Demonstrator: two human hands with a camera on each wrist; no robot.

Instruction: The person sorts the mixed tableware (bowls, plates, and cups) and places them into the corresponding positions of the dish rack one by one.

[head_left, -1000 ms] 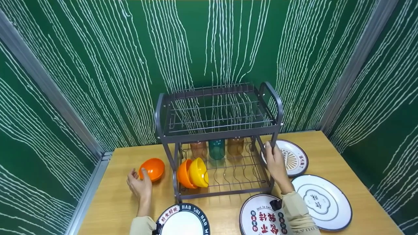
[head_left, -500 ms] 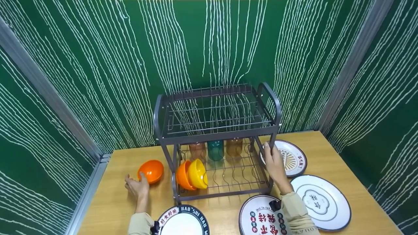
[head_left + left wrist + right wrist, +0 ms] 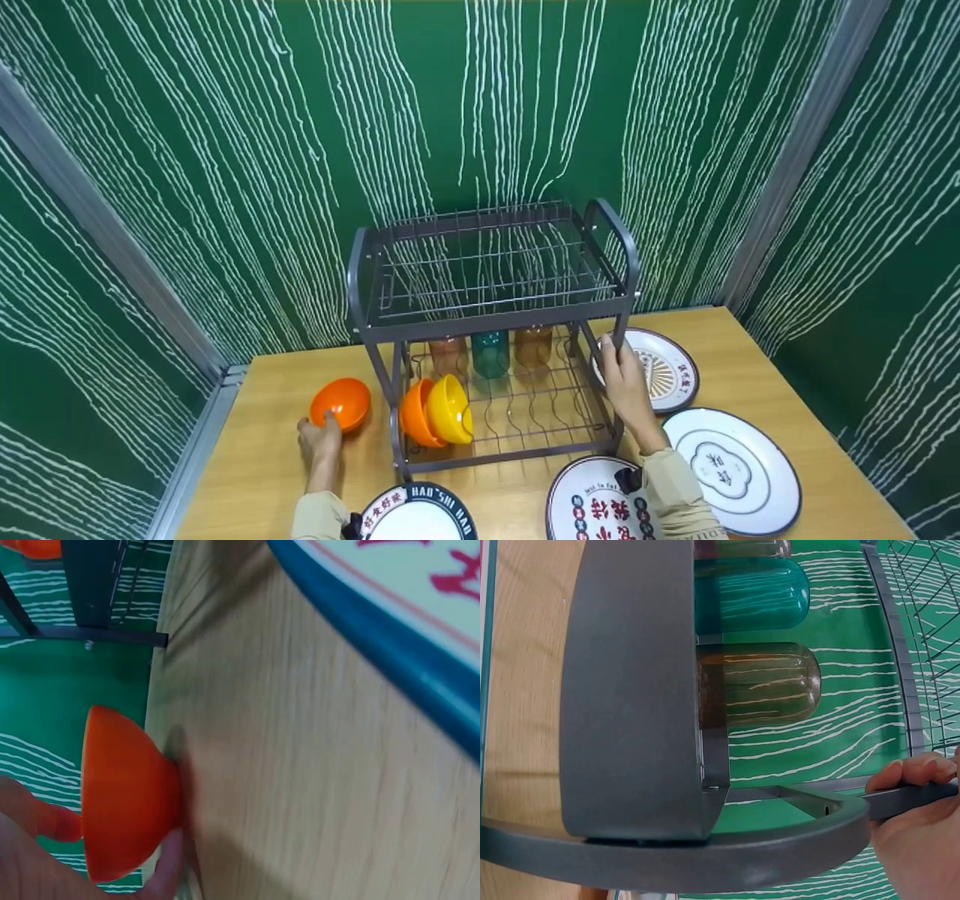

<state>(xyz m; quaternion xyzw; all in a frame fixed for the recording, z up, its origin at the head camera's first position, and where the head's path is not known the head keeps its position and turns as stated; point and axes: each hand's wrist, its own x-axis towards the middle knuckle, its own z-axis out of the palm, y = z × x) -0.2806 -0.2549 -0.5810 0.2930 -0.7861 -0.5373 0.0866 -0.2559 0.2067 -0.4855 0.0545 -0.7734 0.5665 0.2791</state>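
My left hand (image 3: 319, 444) pinches an orange bowl (image 3: 341, 403) at the table's left side. In the left wrist view, the thumb lies over the rim of that bowl (image 3: 131, 795) and a fingertip presses low on its outside. The bowl stands upright on the wood. My right hand (image 3: 624, 382) grips the right post of the dark two-tier dish rack (image 3: 495, 313); in the right wrist view its fingers (image 3: 922, 769) curl round the grey bar. A second orange bowl (image 3: 417, 412) and a yellow bowl (image 3: 450, 409) lean on edge together in the lower tier's left end.
Pink (image 3: 448, 354), teal (image 3: 490, 354) and amber (image 3: 533, 346) glasses stand at the lower tier's back. Plates lie in front, one dark-rimmed (image 3: 442, 496) and one red-lettered (image 3: 564, 491). White plates (image 3: 772, 480) lie right of the rack. Green walls (image 3: 247, 187) enclose the table.
My left hand has closed in on the orange bowl, its thumb now over the rim. The right hand keeps its grip on the rack post. The head view has shifted slightly.
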